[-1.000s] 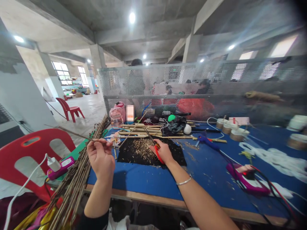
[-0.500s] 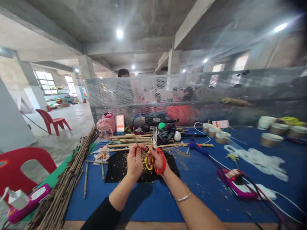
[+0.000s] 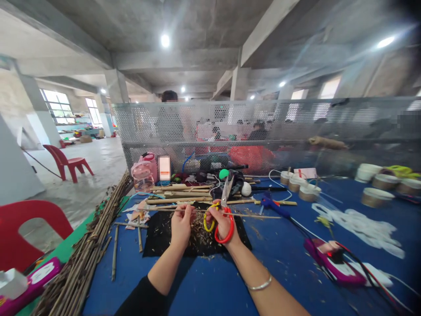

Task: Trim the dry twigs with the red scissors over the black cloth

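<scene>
My left hand [image 3: 180,227] pinches a long thin twig [image 3: 253,215] that runs level to the right across the bench. My right hand [image 3: 221,221] grips scissors [image 3: 224,210] with one red and one yellow loop; the blades point up and stand just behind the twig. Both hands hover over a black cloth [image 3: 158,235] strewn with small cut chips. The cloth lies on the blue table [image 3: 210,281].
A bundle of twigs [image 3: 88,254] lies along the left table edge. Bamboo sticks [image 3: 180,193] and a pink jug [image 3: 144,173] sit behind the cloth. A blue glue gun [image 3: 274,206], a purple tool [image 3: 324,254] with cables, and round boxes [image 3: 304,188] are to the right. Mesh screen [image 3: 263,127], people beyond. Red chair [image 3: 29,228] at left.
My left hand came in from the twig bundle to the middle, bringing a twig. My right hand lifted the scissors off the cloth and turned the blades upward. The view swung right.
</scene>
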`<state>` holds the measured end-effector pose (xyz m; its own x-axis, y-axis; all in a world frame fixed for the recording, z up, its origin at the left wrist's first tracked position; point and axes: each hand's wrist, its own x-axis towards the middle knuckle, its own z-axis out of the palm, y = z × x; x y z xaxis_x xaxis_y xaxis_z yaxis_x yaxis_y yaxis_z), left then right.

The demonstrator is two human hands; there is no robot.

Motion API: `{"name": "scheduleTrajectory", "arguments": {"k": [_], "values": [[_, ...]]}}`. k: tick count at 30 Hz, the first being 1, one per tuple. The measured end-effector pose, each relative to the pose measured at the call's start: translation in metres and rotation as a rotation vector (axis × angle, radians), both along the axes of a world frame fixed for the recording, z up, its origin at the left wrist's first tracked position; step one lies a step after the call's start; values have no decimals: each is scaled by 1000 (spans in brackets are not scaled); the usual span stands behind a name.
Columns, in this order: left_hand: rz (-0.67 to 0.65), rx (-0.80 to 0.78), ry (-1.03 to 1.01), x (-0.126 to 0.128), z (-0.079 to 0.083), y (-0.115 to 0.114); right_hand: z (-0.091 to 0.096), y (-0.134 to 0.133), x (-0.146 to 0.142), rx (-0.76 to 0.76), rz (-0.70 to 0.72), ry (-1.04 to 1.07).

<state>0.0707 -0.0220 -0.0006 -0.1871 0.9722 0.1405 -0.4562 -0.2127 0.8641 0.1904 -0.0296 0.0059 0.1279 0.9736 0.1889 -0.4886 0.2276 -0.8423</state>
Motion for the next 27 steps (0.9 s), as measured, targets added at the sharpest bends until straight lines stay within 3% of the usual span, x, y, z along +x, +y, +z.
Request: {"name": "scheduleTrajectory", "arguments": {"k": [7,14,19,27], "values": [[-121,-6,-96,-6,8,-5,0,6,9,-32,51,127],[-398,-84,-182,-12,17,-10,2,4,16,-97,254,237],[-567,-72,-127,-17,15,-12,2,0,14,-47,325,190],[-640,-63,94,-6,6,-18,2,-5,2,-87,398,-16]]}}
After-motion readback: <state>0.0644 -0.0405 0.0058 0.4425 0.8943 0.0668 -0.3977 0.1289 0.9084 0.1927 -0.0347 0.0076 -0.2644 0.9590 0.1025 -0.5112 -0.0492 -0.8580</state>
